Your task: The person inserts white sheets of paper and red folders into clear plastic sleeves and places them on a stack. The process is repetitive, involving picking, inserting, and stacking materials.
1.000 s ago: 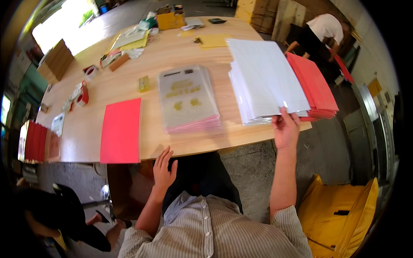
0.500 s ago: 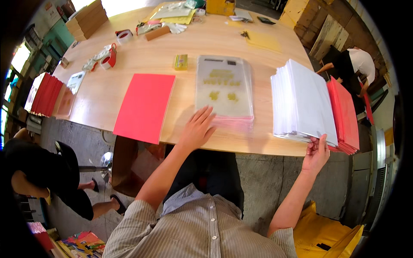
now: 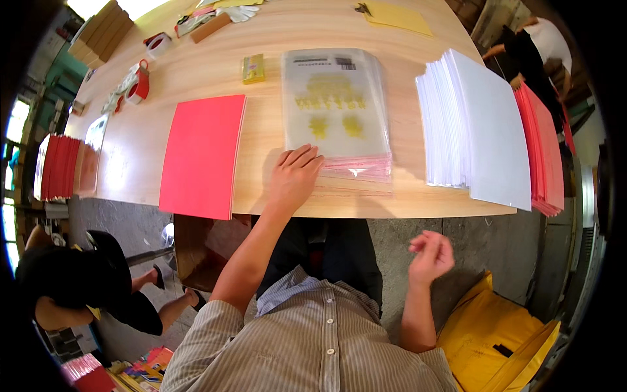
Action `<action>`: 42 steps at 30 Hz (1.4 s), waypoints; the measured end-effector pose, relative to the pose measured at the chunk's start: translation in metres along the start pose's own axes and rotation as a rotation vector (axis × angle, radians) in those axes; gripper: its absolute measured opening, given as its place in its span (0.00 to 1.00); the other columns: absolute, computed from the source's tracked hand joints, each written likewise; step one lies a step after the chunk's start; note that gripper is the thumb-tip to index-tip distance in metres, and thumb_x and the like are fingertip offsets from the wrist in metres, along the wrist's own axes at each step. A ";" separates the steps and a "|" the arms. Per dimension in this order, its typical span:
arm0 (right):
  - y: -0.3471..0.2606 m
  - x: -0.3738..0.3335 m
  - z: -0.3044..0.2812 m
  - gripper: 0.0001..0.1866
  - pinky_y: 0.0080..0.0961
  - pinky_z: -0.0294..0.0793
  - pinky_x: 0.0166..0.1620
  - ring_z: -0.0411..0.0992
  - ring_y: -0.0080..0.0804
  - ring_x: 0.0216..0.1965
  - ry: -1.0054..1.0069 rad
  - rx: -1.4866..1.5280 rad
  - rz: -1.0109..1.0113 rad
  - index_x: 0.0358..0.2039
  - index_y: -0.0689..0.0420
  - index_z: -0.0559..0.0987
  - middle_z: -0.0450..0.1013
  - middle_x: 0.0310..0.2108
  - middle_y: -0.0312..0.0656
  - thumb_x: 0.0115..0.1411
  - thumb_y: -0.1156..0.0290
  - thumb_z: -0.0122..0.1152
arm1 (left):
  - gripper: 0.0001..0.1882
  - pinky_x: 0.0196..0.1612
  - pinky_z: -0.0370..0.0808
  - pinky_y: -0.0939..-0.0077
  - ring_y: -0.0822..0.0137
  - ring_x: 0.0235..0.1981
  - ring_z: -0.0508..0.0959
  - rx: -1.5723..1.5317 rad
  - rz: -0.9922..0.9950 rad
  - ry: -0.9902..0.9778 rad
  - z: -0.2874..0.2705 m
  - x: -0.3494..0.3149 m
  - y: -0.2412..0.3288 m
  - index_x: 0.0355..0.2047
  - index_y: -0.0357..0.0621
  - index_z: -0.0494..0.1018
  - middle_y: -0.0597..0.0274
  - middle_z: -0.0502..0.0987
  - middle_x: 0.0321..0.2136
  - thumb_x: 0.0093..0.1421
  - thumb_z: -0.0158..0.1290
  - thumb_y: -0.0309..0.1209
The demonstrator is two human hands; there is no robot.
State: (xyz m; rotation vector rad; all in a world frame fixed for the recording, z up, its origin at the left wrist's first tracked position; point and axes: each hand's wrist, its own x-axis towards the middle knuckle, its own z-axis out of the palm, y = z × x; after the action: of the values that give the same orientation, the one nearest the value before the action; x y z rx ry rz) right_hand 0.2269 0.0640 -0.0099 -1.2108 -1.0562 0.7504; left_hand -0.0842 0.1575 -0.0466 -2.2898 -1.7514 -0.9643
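My left hand [image 3: 297, 175] rests on the lower left corner of a stack of clear plastic bags [image 3: 336, 124] with yellow print and a pinkish lower edge. Its fingers lie on the plastic, gripping nothing that I can see. Slightly blurred, my right hand [image 3: 431, 256] hangs in front of the table edge with curled fingers and nothing visible in it. Left of the bags lies a neat red stack of flat sheets or booklets [image 3: 202, 157]. To the right, a thick leaning pile of white flat items [image 3: 493, 130] stands against a red pile [image 3: 541, 147].
A small yellow box [image 3: 253, 68], tape dispensers [image 3: 137, 83] and a brown paper-like roll [image 3: 211, 28] lie farther back on the table [image 3: 261, 209]. More red booklets [image 3: 57, 166] stand at far left. A yellow bag [image 3: 496, 340] is below right. Two other people are nearby.
My right hand has let go of the white pile's lower edge and drawn back to the left, off the table. My left hand stays at the bag stack. The view has shifted.
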 end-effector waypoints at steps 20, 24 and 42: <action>0.047 -0.028 0.052 0.15 0.16 0.69 0.24 0.70 0.18 0.21 -0.523 0.290 0.744 0.42 0.64 0.81 0.79 0.28 0.40 0.67 0.64 0.61 | 0.05 0.57 0.71 0.59 0.57 0.51 0.80 -0.235 0.053 -0.126 -0.043 -0.056 0.039 0.35 0.42 0.80 0.57 0.82 0.43 0.57 0.60 0.24; 0.047 -0.029 0.064 0.15 0.15 0.65 0.23 0.67 0.17 0.19 -0.438 0.340 0.711 0.41 0.66 0.82 0.78 0.25 0.39 0.67 0.65 0.61 | 0.07 0.58 0.70 0.59 0.56 0.52 0.79 -0.220 0.071 -0.119 -0.042 -0.058 0.040 0.35 0.42 0.80 0.57 0.82 0.44 0.55 0.62 0.25; 0.057 -0.070 0.029 0.11 0.17 0.68 0.24 0.69 0.19 0.21 -0.283 0.247 0.665 0.39 0.60 0.82 0.78 0.24 0.39 0.64 0.65 0.65 | 0.16 0.60 0.69 0.55 0.51 0.56 0.75 -0.118 0.060 0.007 -0.104 -0.097 0.033 0.45 0.42 0.79 0.53 0.78 0.53 0.56 0.63 0.29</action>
State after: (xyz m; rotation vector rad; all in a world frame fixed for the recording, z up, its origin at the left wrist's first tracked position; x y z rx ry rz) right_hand 0.1793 0.0241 -0.0815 -1.2670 -0.7419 1.5568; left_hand -0.1118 0.0200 -0.0062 -2.3909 -1.6549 -1.0903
